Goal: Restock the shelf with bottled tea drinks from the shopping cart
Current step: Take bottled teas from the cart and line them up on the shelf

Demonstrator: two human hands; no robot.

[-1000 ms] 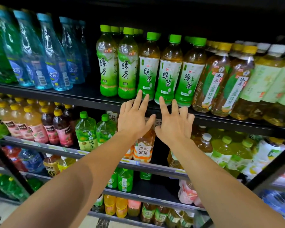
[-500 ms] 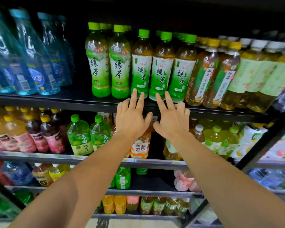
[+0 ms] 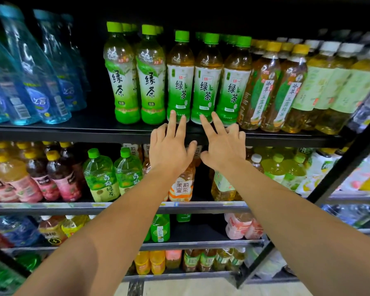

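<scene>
Reaching forward with both arms, we are holding nothing: our left hand (image 3: pixel 169 150) and our right hand (image 3: pixel 223 150) are spread out flat, two straight fingers of each touching the bases of the front green tea bottles. The left fingertips (image 3: pixel 173 113) are resting against the first white-labelled green tea bottle (image 3: pixel 179 82), the right ones against the middle bottle (image 3: pixel 207 84), both standing upright at the lip of the upper shelf (image 3: pixel 73 133), packed shoulder to shoulder with a third bottle (image 3: pixel 235 86). We are judging these full plastic bottles as moderately heavy, stiff enough when sealed, and slick over the glossy label. We are therefore favouring nudges low on the base, or a wrap around the waist. The shopping cart is not showing in our view.
</scene>
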